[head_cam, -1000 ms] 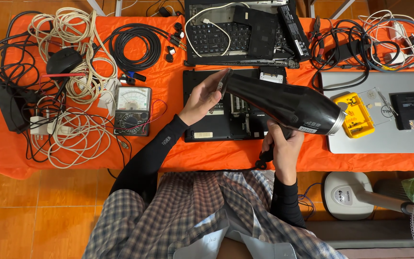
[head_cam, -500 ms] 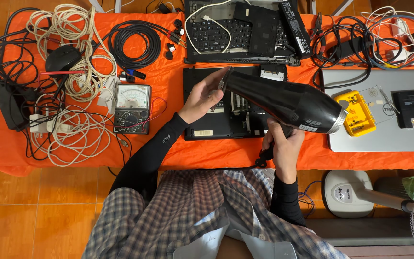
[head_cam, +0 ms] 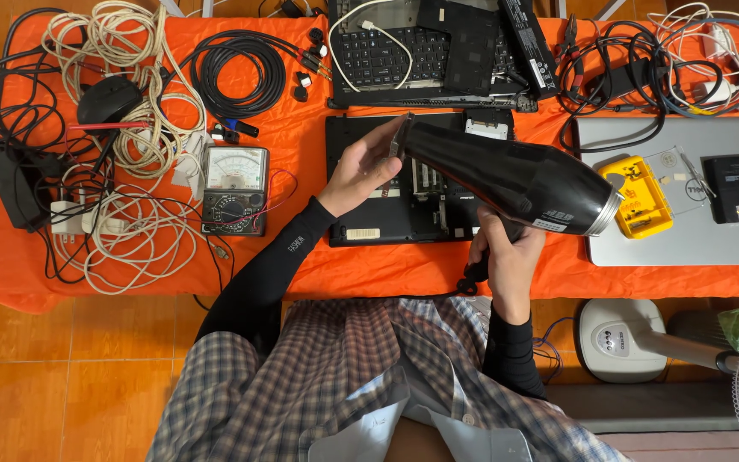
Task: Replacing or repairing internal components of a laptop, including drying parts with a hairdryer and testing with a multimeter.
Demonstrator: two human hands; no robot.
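My right hand (head_cam: 505, 257) grips the handle of a black hair dryer (head_cam: 515, 180), which lies across the view with its nozzle pointing left and its silver-ringed back end to the right. My left hand (head_cam: 363, 168) touches the nozzle end with its fingers curled about it. Beneath the dryer lies an opened black laptop base (head_cam: 382, 214) with its inner parts showing, on the orange tablecloth (head_cam: 284, 248).
An analog multimeter (head_cam: 234, 190) sits left of the laptop base, amid white and black cable coils (head_cam: 126, 128). A dismantled laptop with keyboard (head_cam: 387, 56) lies behind. A closed silver laptop (head_cam: 686, 239) on the right carries a yellow case (head_cam: 635, 197) and a black box (head_cam: 737, 188). A fan base (head_cam: 622, 338) stands on the floor.
None of note; both hands and the hair dryer stay almost where they were, with the view shifted only slightly.
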